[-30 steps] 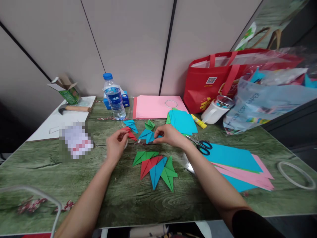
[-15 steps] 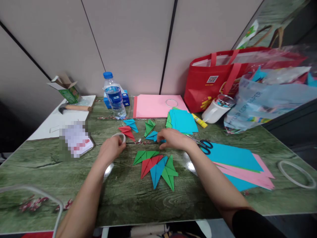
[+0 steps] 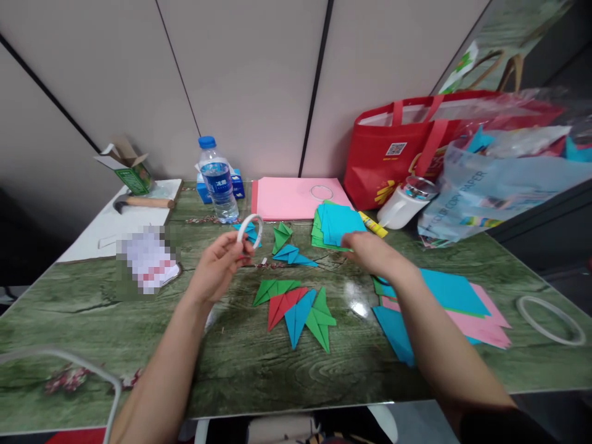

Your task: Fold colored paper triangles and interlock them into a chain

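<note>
head view: my left hand [image 3: 224, 259] holds a white tape ring [image 3: 259, 233] raised above the tabletop [image 3: 259, 376]. the thumb and fingers are closed on the ring's lower rim. the ring stands on edge, its top leaning slightly right; the axis through its hole runs roughly from me toward the wall. a blue folded piece [image 3: 252, 234] shows through the hole.

my right hand [image 3: 370, 250] is at the front edge of the cyan paper stack [image 3: 340, 223], back of the hand up. its fingertips are partly hidden; how far it is open, and whether it has hold of anything, i cannot tell.

between the hands, a light-blue folded piece [image 3: 293, 254] lies with its long axis left to right, narrow tip to the right. nearer me, a paper fan [image 3: 300, 314] of four pieces directs its points toward me.

edges and room: a strip of bare surface separates the fan from the near edge. the water bottle [image 3: 218, 185] stands behind the ring; paper sheets [image 3: 456, 293] bound the right side, partly under my forearm.
</note>
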`<state>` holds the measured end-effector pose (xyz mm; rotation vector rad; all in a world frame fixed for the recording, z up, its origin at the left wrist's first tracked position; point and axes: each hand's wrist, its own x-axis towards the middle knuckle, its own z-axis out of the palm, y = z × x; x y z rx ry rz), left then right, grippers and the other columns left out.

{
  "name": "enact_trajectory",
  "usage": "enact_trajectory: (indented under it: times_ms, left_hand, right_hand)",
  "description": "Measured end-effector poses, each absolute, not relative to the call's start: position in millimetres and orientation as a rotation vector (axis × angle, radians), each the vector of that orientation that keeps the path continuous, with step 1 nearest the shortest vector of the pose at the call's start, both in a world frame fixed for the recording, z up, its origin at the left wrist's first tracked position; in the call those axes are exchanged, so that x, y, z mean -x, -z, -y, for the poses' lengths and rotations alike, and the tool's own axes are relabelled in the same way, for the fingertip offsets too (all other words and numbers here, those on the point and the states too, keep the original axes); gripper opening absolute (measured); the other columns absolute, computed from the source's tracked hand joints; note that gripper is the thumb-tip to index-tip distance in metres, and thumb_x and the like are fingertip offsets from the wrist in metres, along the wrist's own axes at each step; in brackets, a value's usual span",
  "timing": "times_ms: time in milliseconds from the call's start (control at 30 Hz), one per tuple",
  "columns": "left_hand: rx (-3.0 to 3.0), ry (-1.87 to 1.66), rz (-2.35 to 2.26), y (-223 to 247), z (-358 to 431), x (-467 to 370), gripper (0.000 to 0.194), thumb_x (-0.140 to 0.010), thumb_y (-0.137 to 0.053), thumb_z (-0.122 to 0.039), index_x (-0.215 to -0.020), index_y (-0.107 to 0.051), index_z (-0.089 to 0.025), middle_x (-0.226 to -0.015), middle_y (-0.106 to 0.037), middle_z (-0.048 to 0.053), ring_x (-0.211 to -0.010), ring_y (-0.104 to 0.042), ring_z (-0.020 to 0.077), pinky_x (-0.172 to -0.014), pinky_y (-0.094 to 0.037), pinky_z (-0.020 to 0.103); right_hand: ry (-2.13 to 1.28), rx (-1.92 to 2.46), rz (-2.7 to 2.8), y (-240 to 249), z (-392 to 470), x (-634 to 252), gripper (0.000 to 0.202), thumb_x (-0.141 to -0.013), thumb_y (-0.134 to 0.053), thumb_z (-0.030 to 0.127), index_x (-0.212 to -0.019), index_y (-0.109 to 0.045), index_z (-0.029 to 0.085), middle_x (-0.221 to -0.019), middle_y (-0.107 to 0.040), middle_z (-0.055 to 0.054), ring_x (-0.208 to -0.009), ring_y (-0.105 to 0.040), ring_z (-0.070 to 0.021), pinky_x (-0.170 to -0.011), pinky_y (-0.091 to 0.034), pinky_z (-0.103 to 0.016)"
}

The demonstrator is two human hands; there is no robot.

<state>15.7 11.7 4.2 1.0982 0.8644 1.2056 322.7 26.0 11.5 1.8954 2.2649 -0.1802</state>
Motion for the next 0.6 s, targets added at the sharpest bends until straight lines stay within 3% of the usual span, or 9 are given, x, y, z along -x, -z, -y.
enact_trajectory:
  times_ms: [100,167,267,367,500,600]
  left_hand:
    - [-1.069,-1.111,-0.795,-2.1,-5.3,-26.9,0.030,-0.068,-0.076,-0.029,-0.091,-0.063,-0.014,-0.082,-0.063,0.004,-0.076,-0.057,0.0145,-0.071,-0.046,0.027]
    - [-1.074,-1.087,-0.778,1.9,-2.8,-33.5,0.031,-0.070,-0.075,-0.033,-0.092,-0.064,-0.014,-0.078,-0.061,0.003,-0.074,-0.055,0.0135,-0.070,-0.045,0.026]
    - [-1.076,-1.116,-0.747,8.9,-1.7,-40.2,0.034,-0.075,-0.068,-0.046,-0.087,-0.066,-0.014,-0.061,-0.051,-0.001,-0.065,-0.050,0.0113,-0.065,-0.043,0.025]
    - [-1.051,-1.109,-0.720,12.4,-1.2,-42.5,0.030,-0.074,-0.071,-0.042,-0.072,-0.063,-0.014,-0.063,-0.051,-0.001,-0.065,-0.051,0.0112,-0.064,-0.045,0.026]
    - [-0.990,-1.015,-0.639,11.1,1.2,-44.0,0.029,-0.069,-0.076,-0.032,-0.090,-0.066,-0.015,-0.075,-0.058,0.003,-0.074,-0.056,0.0152,-0.066,-0.048,0.029]
    - [-0.964,-1.023,-0.622,11.8,2.2,-46.2,0.031,-0.072,-0.074,-0.035,-0.092,-0.067,-0.014,-0.070,-0.056,0.002,-0.072,-0.056,0.0143,-0.065,-0.046,0.027]
  right_hand:
    - [0.061,-2.066,-1.923,8.3,-9.5,-362.4,0.028,-0.084,-0.048,0.007,-0.108,-0.061,0.006,-0.099,-0.064,-0.021,-0.089,-0.063,-0.0253,-0.072,-0.040,-0.031]
    - [0.072,-2.074,-1.897,21.5,4.5,-376.2,0.032,-0.080,-0.049,0.003,-0.110,-0.061,0.008,-0.099,-0.064,-0.019,-0.089,-0.063,-0.0242,-0.073,-0.041,-0.031]
    - [-0.038,-2.153,-1.945,35.4,20.4,-380.7,0.033,-0.082,-0.050,0.008,-0.114,-0.060,0.014,-0.103,-0.061,-0.016,-0.096,-0.058,-0.0255,-0.077,-0.041,-0.032]
    - [-0.137,-2.217,-1.985,42.4,25.5,-378.8,0.030,-0.085,-0.050,0.014,-0.114,-0.060,0.017,-0.108,-0.058,-0.017,-0.103,-0.054,-0.0284,-0.079,-0.041,-0.034]
    - [-0.035,-2.256,-1.961,45.2,23.2,-380.1,0.033,-0.086,-0.048,0.013,-0.118,-0.056,0.014,-0.098,-0.061,-0.016,-0.091,-0.060,-0.0250,-0.075,-0.043,-0.032]
    - [0.009,-2.417,-2.016,43.9,22.4,-381.8,0.033,-0.088,-0.045,0.014,-0.119,-0.056,0.013,-0.100,-0.061,-0.017,-0.085,-0.063,-0.0250,-0.072,-0.045,-0.033]
